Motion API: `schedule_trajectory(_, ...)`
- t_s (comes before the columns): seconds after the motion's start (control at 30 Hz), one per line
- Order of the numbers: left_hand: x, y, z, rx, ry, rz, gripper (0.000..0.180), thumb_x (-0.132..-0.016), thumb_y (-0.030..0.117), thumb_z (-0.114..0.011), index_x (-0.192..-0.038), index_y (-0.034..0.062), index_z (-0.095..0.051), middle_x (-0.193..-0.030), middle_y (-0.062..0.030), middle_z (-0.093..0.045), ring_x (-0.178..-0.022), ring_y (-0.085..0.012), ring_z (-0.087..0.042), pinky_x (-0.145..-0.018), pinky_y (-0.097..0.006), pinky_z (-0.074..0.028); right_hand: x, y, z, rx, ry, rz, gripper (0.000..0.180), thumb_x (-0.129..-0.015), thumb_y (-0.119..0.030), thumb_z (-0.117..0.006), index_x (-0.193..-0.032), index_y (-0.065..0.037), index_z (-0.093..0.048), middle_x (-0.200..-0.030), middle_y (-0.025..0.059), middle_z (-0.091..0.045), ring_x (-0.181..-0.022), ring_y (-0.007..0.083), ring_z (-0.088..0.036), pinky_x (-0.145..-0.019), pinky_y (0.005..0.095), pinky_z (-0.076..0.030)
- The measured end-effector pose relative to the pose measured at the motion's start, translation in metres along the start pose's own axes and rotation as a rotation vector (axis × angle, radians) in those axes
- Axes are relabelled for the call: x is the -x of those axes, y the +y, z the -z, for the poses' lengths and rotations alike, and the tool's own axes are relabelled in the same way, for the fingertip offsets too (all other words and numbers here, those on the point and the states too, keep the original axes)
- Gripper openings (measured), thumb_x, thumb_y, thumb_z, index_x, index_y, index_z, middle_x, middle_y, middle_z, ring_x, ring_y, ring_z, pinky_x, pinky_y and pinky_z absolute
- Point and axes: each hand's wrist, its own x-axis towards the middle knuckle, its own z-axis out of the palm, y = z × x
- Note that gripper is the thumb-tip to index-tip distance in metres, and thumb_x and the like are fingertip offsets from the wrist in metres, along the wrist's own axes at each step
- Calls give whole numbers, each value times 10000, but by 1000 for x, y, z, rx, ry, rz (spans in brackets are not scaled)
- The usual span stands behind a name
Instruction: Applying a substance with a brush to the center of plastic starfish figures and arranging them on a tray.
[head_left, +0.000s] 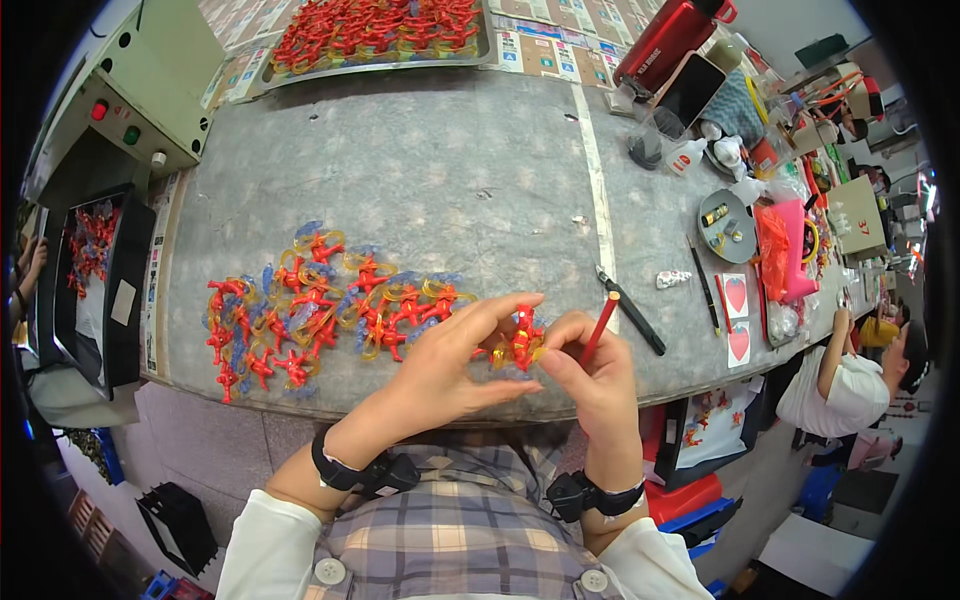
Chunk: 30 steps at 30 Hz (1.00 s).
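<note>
Apron and wrists: Nearest is a plaid apron [460, 520], with a black strap on each wrist.
Left grip: The left hand [450, 365] curves around a small figure, which sits between its fingers and thumb.
Right grip: The right hand [600, 375] has a slim red stick [600, 328] tucked in its fingers; thumb and forefinger tips meet at the figure's yellow edge.
Red figure: The red figure [523, 335] is between both hands, above the table's near edge, with yellow and bluish see-through parts.
Handling: It is probably light, with a fairly firm body and smooth, slightly slippery surfaces; its thin limbs and clear parts may bend or snap. The thick red middle seems the safest hold.
Pile: Similar figures [310, 300] lie tangled just left of the left hand, crowding that side.
Cutters: Dark-handled cutters [637, 318] lie just beyond the right hand, an obstacle to reaching that way.
Right side: Farther right are a dark pen-like tool [703, 288], two heart cards [738, 312] and a round grey dish [709, 243].
Far edge: Across the grey table [400, 160] stand a metal tray [489, 42] heaped with red pieces and a red bottle [665, 45].
</note>
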Motion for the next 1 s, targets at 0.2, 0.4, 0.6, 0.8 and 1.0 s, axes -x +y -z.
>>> schedule_trajectory(0.2,0,6,4,-165,-5,-20,677,-649,127,-778,-1262,110,-490,-904,-93,-561,-776,-228,-594,-662,-315,-489,-6,8,-14,149,31,-28,121,-796,-96,-689,-840,-19,-606,-803,4,-539,-711,68,-541,-619,227,-451)
schedule_trajectory(0.4,0,9,-4,-589,87,-250,621,-526,64,-790,-1105,76,-565,-853,-100,-579,-748,-289,-578,-620,-372,-461,-8,1,0,501,43,13,321,-756,-159,-724,-991,-25,-552,-833,47,-549,-786,131,-555,-677,256,-464)
schedule_trajectory(0.6,22,-16,-1,255,-155,31,683,-747,63,-703,-1344,4,-376,-1133,-100,-549,-954,-159,-551,-805,-283,-464,-3,16,4,-306,-283,-97,353,-743,-89,-725,-1030,-7,-537,-826,8,-552,-771,80,-530,-684,237,-450)
schedule_trajectory(0.8,13,-2,-15,326,-386,162,665,-772,1,-669,-1363,-1,-364,-1279,-135,-493,-1059,-194,-539,-873,-305,-457,24,31,22,-87,-106,90,237,-758,-157,-704,-901,-23,-570,-743,-14,-501,-688,73,-448,-605,236,-374)
schedule_trajectory(1.0,2,1,-28,96,-446,73,612,-800,9,-645,-1353,11,-385,-1300,-146,-483,-1157,-217,-495,-956,-338,-409,52,19,50,114,19,35,253,-785,-196,-692,-958,-47,-584,-824,-31,-535,-673,45,-404,-605,212,-355)
